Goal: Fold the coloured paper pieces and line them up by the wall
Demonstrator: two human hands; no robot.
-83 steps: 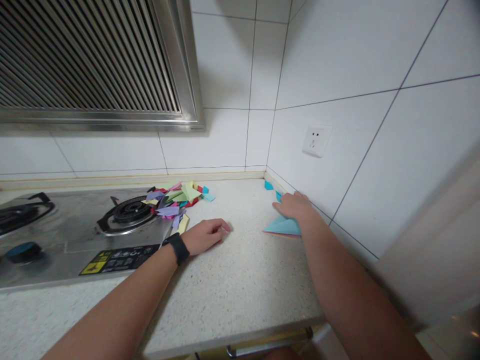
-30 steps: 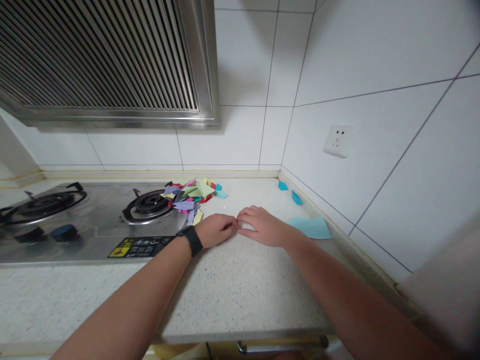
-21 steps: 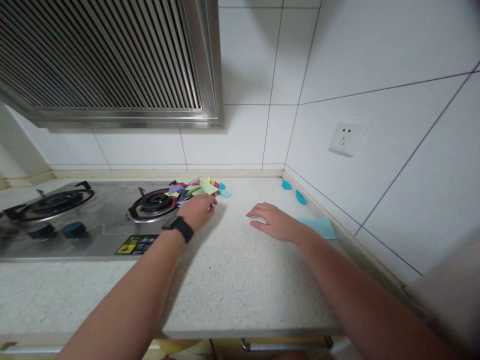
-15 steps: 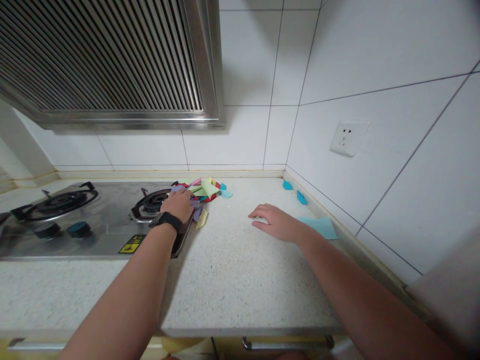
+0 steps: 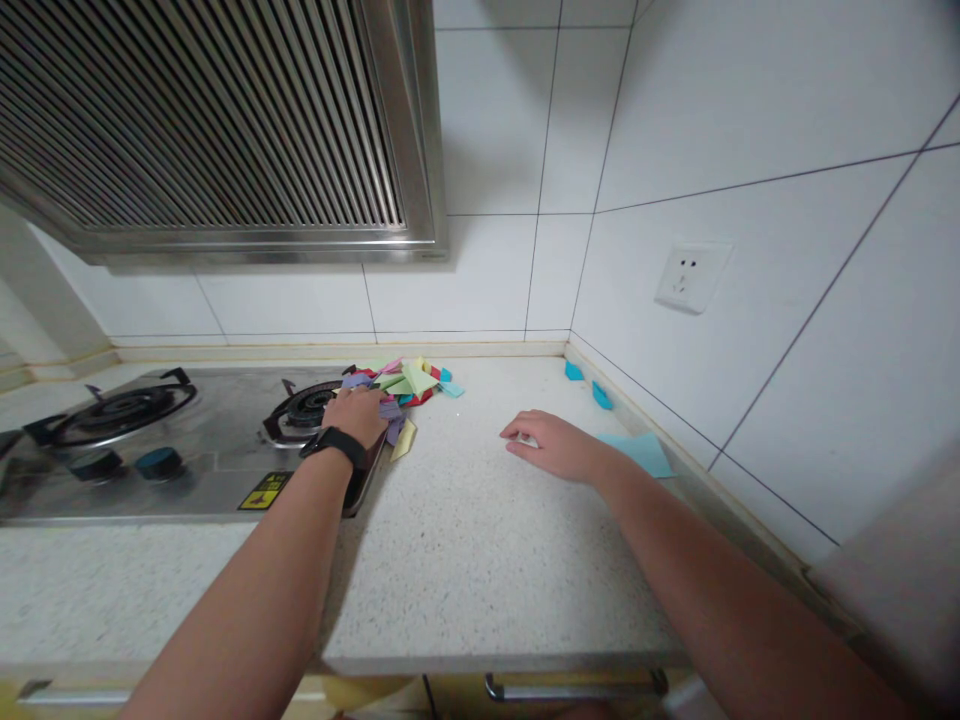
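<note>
My left hand (image 5: 355, 414), with a black watch on the wrist, reaches palm down to the near left side of a pile of folded coloured papers (image 5: 417, 379). Its fingertips are hidden, so any grip on a paper does not show. Purple paper pieces (image 5: 391, 410) lie right beside the fingers, and a pale yellow piece (image 5: 403, 440) lies nearer me. My right hand (image 5: 546, 444) rests low over the counter, fingers bent, with a gap between thumb and forefinger and nothing visible in it. Behind its wrist lies a flat light-blue sheet (image 5: 651, 455), partly covered by the forearm.
Two small blue folded papers (image 5: 574, 371) (image 5: 601, 395) lie by the right wall. A gas stove (image 5: 217, 440) occupies the left, under a range hood (image 5: 442, 225). A wall socket (image 5: 690, 276) is at the right. The speckled counter (image 5: 465, 560) ends at drawer handles (image 5: 577, 688).
The view has tilted very slightly. My right hand's fingers have drawn a little closer together. My left hand stays at the paper pile, its fingers shifted slightly.
</note>
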